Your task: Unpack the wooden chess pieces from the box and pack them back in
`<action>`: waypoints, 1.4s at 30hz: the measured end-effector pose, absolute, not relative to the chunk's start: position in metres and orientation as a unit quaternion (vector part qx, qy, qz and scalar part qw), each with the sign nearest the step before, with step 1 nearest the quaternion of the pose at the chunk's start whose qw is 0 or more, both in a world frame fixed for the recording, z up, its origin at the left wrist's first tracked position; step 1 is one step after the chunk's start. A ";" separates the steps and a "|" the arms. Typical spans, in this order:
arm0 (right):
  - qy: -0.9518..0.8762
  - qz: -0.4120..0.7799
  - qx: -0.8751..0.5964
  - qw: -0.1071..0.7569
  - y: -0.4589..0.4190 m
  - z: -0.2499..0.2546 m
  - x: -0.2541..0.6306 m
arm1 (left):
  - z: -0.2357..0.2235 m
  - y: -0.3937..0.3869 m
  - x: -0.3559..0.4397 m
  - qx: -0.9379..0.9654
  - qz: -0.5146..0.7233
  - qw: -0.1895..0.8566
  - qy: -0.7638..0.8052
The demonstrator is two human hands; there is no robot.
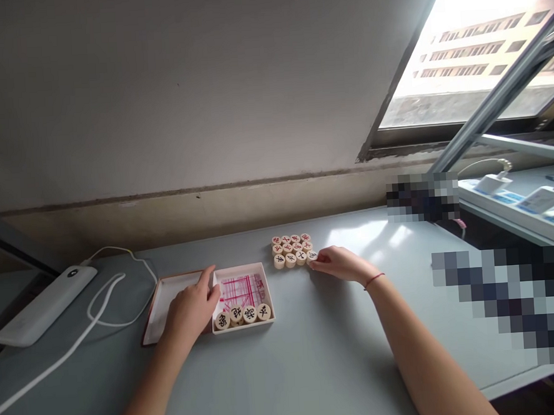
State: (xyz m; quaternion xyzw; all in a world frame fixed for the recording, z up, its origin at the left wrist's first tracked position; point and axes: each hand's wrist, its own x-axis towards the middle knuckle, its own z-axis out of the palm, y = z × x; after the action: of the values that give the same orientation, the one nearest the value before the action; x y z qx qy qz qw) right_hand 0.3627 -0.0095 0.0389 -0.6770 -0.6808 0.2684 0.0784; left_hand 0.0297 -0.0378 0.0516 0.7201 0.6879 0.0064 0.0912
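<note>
A shallow white box (241, 272) lies on the grey table (314, 355). It holds a folded sheet with red lines and a row of several round wooden game pieces (243, 315) along its near edge. My left hand (192, 306) rests with loosely stretched fingers on the box's left rim, beside the box lid (163, 299). A block of several more pieces (293, 249) sits in rows further back. My right hand (339, 264) pinches the piece (312, 255) at the block's near right corner.
A white power bank (43, 304) with a white cable (100, 306) lies at the left. A window frame and a metal bar rise at the right. A neighbouring desk (516, 202) at the far right carries white devices.
</note>
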 end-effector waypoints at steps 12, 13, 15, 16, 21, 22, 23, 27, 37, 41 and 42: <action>-0.763 0.332 -0.542 0.118 -0.026 0.057 0.318 | 0.051 -0.041 0.039 0.711 -0.019 0.065 0.699; -0.774 0.337 -0.514 0.152 -0.028 0.056 0.308 | 0.051 -0.041 0.039 0.714 -0.026 0.066 0.697; -0.784 0.341 -0.475 0.208 -0.033 0.049 0.289 | 0.053 -0.041 0.039 0.722 -0.040 0.066 0.688; -0.788 0.339 -0.462 0.223 -0.035 0.045 0.281 | 0.054 -0.041 0.039 0.726 -0.045 0.066 0.683; -0.808 0.268 -0.477 0.218 -0.041 0.027 0.259 | 0.057 -0.042 0.039 0.738 -0.054 0.067 0.669; -0.809 0.258 -0.482 0.216 -0.041 0.026 0.258 | 0.057 -0.042 0.038 0.738 -0.053 0.075 0.669; -0.809 0.254 -0.485 0.215 -0.041 0.024 0.257 | 0.057 -0.042 0.037 0.735 -0.047 0.084 0.671; -0.808 0.246 -0.490 0.213 -0.039 0.022 0.259 | 0.058 -0.043 0.032 0.750 0.064 0.066 0.655; -0.799 0.247 -0.508 0.206 -0.039 0.026 0.256 | 0.059 -0.061 0.049 0.856 0.051 0.129 0.499; -0.801 0.245 -0.506 0.207 -0.039 0.026 0.256 | 0.061 -0.061 0.047 0.849 0.045 0.113 0.515; -0.801 0.245 -0.506 0.207 -0.039 0.025 0.257 | 0.061 -0.061 0.045 0.845 0.042 0.106 0.522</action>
State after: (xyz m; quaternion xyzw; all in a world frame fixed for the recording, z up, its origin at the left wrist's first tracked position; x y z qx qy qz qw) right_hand 0.2565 -0.0391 0.0253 -0.5056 -0.8011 0.2447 0.2068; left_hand 0.0449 -0.0607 0.0614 0.8450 0.5224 0.0420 0.1063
